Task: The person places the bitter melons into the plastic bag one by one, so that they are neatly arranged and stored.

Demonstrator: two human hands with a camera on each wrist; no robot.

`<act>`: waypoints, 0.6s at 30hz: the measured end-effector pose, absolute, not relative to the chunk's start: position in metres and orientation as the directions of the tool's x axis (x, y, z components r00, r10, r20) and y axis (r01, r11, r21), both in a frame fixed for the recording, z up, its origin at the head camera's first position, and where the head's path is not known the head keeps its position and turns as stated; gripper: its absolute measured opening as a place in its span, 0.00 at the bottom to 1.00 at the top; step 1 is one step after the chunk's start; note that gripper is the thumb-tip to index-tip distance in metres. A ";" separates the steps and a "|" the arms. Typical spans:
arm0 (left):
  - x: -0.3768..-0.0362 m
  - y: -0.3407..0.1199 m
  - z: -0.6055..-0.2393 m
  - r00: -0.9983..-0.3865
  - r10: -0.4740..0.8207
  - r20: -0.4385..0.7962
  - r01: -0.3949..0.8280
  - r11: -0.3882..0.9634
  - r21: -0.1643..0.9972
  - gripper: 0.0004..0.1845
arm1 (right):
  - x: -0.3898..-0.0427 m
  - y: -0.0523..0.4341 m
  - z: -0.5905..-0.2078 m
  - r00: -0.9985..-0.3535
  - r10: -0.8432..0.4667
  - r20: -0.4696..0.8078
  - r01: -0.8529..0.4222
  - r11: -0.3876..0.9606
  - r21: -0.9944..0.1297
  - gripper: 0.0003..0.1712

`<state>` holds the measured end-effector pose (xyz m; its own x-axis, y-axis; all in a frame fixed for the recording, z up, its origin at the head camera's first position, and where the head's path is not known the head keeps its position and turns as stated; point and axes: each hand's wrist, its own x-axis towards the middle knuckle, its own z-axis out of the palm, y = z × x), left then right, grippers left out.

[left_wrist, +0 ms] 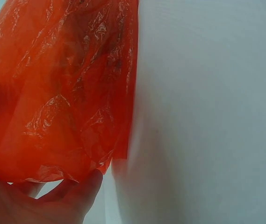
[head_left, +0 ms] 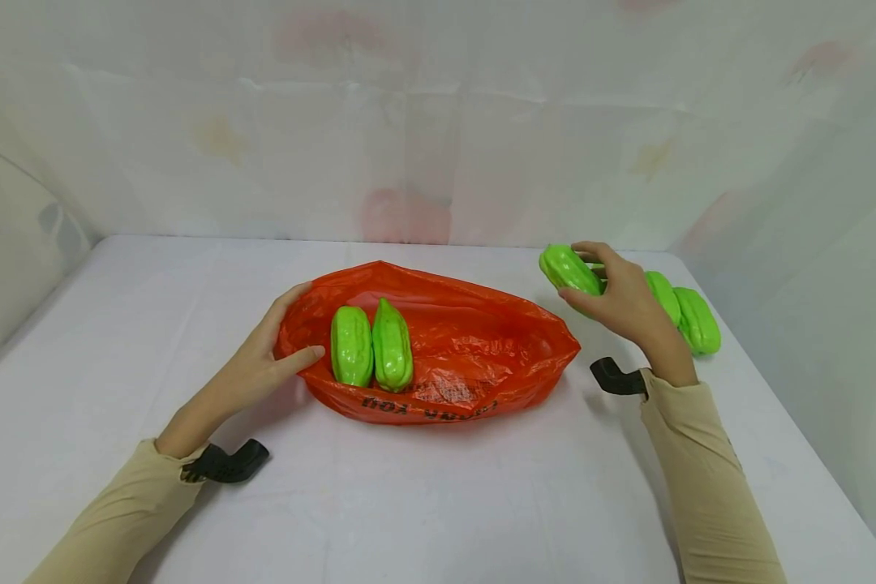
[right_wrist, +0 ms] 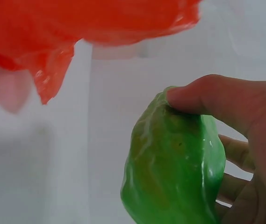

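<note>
Two green gourds [head_left: 371, 347] lie inside the orange bag [head_left: 474, 341] on a white table [head_left: 423, 495] (pale sheeting hangs behind). Left hand [head_left: 273, 357] pinches the bag's rim; right hand [head_left: 620, 300] grips a third gourd [head_left: 569, 269], apparently just off the table, beside two more [head_left: 682, 312].

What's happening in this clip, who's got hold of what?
A person at a white table holds the rim of an orange plastic bag with the left hand; two green gourds lie inside it. The right hand grips a third green gourd off to the bag's right. Two more gourds lie on the table behind that hand.
</note>
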<state>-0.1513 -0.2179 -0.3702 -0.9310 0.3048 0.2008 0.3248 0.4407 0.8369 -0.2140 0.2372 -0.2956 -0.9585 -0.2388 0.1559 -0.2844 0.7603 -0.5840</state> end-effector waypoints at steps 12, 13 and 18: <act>-0.151 -0.218 -0.369 -0.932 0.303 0.201 0.327 0.458 0.827 0.42 | -0.203 0.226 -0.284 -0.958 -0.224 0.178 -0.286 0.757 -0.588 0.36; -0.151 -0.218 -0.369 -0.932 0.302 0.199 0.325 0.458 0.828 0.42 | -0.202 0.226 -0.283 -0.958 -0.224 0.179 -0.287 0.756 -0.589 0.36; -0.152 -0.217 -0.369 -0.932 0.303 0.199 0.324 0.446 0.834 0.42 | -0.197 0.223 -0.279 -0.948 -0.243 0.205 -0.317 0.740 -0.593 0.36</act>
